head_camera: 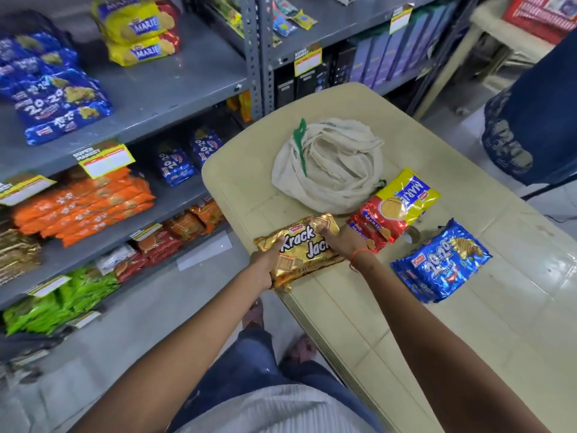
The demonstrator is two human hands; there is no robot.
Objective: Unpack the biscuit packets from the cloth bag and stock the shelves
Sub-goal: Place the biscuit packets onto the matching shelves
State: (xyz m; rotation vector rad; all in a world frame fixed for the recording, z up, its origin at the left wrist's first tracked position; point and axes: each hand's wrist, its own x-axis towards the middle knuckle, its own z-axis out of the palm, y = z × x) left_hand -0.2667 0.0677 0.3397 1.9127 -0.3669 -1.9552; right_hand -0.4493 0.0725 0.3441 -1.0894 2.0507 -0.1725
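A gold Krack Jack biscuit packet (299, 248) lies at the near left corner of the beige plastic table (468, 323). My left hand (267, 267) grips its left end and my right hand (343, 240) holds its right end. Behind it sits the crumpled cream cloth bag (331, 164). To the right lie a red and yellow Marie packet (393, 207) and blue 20-20 packets (440, 264). On the left, the grey shelves (162, 98) hold blue 20-20 packets (53, 89), yellow Marie packets (140, 29) and orange packets (81, 204).
Lower shelves hold green packets (59, 304), red packets (150, 248) and gold packets (15, 251). A roll of tape (411, 236) sits on the table. Another person in blue jeans (530, 120) stands at the far right. A second shelf unit (359, 57) stands behind the table.
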